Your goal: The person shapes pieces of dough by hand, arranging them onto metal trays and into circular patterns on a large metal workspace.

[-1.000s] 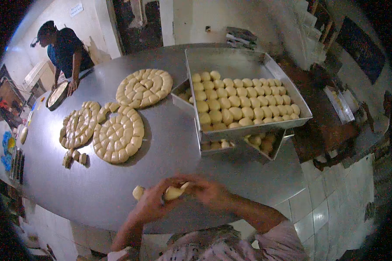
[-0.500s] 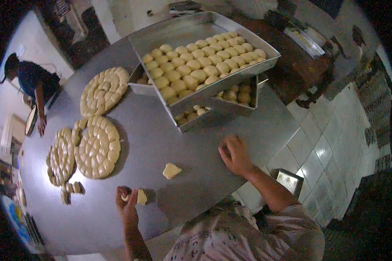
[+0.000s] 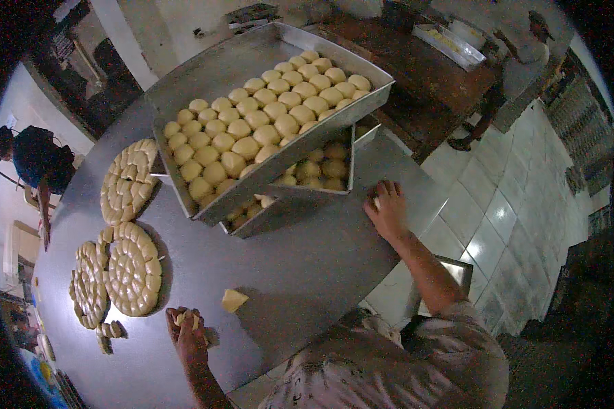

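Note:
My left hand (image 3: 187, 335) presses on a small piece of dough (image 3: 188, 317) at the near edge of the round metal table (image 3: 300, 266). My right hand (image 3: 387, 208) lies on the table's right edge with a bit of dough under the fingers, just below the stacked trays. A loose dough piece (image 3: 234, 299) lies on the table between my hands. The upper metal tray (image 3: 205, 78) is filled with several rows of dough balls (image 3: 262, 126) and rests tilted on a lower tray (image 3: 300, 198) that also holds dough balls.
Three round cut dough discs (image 3: 135, 268) lie on the table's left side, with small scraps (image 3: 109, 330) near them. Another person (image 3: 37, 163) stands at the far left. A dark wooden table (image 3: 416, 75) with a tray (image 3: 450, 44) stands behind, and the tiled floor (image 3: 498, 204) lies to the right.
My hands were together on one dough piece, then moved apart. The right hand has gone up to the table's right edge near the trays. The left stays low with a dough piece.

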